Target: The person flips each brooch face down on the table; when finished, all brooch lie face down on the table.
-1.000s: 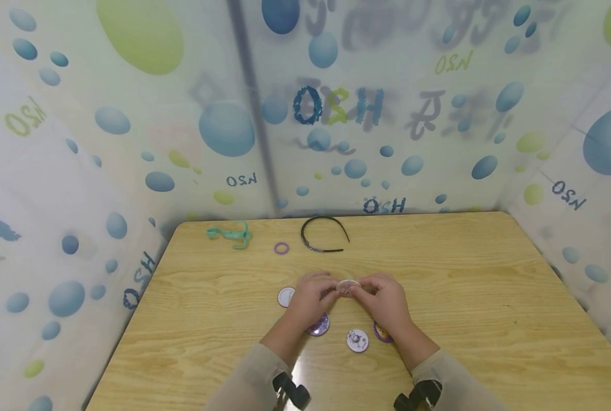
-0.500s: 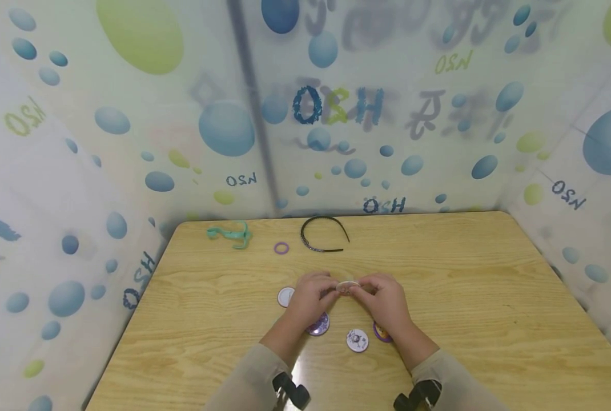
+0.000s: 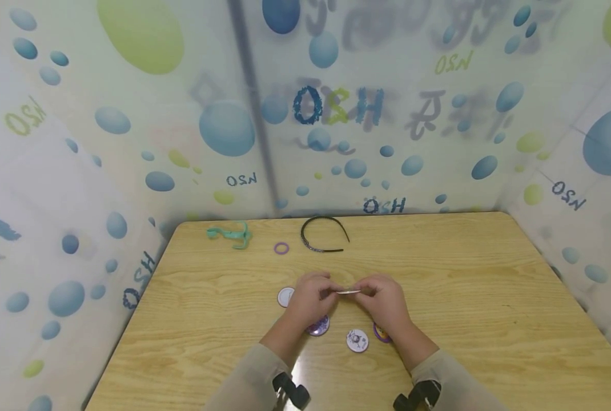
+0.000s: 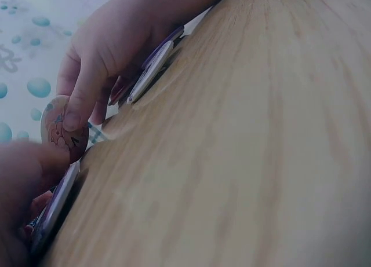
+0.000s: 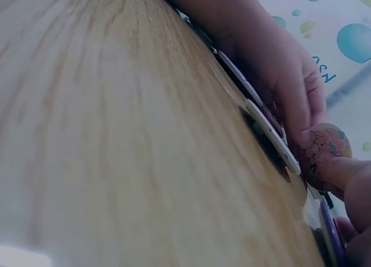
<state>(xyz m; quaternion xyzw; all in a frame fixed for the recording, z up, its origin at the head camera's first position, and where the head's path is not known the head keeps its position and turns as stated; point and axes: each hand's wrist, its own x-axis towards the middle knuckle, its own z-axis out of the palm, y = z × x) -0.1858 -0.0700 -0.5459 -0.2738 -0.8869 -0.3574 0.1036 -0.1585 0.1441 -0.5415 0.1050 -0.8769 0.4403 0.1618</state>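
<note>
Between my two hands I hold a round button badge (image 3: 349,292), edge-on in the head view. My left hand (image 3: 313,297) pinches its left side and my right hand (image 3: 385,299) its right side, thumbs on the near face. Both wrist views show a pinkish cartoon print on the badge (image 4: 53,117), standing steeply tilted just above the wood. Partly under my left forearm lies a purple badge (image 3: 320,326). A white badge with a dark drawing (image 3: 357,341) lies between the forearms. By my right wrist, a purple-rimmed yellow badge (image 3: 381,333) is partly covered.
A white disc (image 3: 285,297) lies left of my left hand, partly hidden by it. Towards the back of the wooden table (image 3: 490,274) are a mint-green claw-shaped item (image 3: 230,234), a purple ring (image 3: 281,248) and a black headband (image 3: 305,237). Printed walls enclose the table.
The badge in my hands has turned from showing its printed face to standing edge-on in the head view. My fingers have shifted slightly with it; the other things stay in place.
</note>
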